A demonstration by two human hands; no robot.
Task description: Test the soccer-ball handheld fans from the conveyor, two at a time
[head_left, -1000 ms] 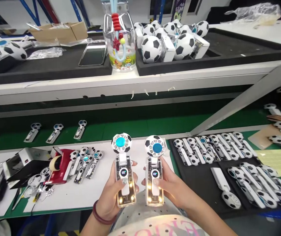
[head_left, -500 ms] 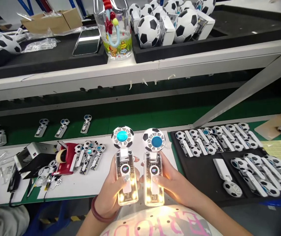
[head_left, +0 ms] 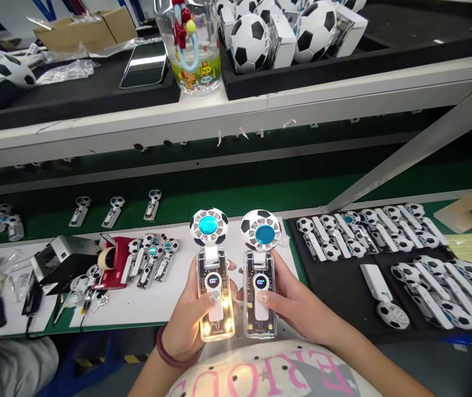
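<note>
Low in the frame's middle, left hand [head_left: 188, 325] is gripping a glowing clear football-headed handheld fan [head_left: 213, 275], right hand [head_left: 291, 306] is gripping its unlit twin [head_left: 259, 275].

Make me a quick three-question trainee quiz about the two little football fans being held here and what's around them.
1. True or false: the left hand and the right hand each hold one handheld fan upright.
2. Which one glows brightly at its base: the left fan or the right fan?
3. Multiple choice: the black tray of finished fans lies A) to the person's left, B) to the person's right, C) on the upper shelf.

Key: 1 true; 2 the left fan; 3 B.
</note>
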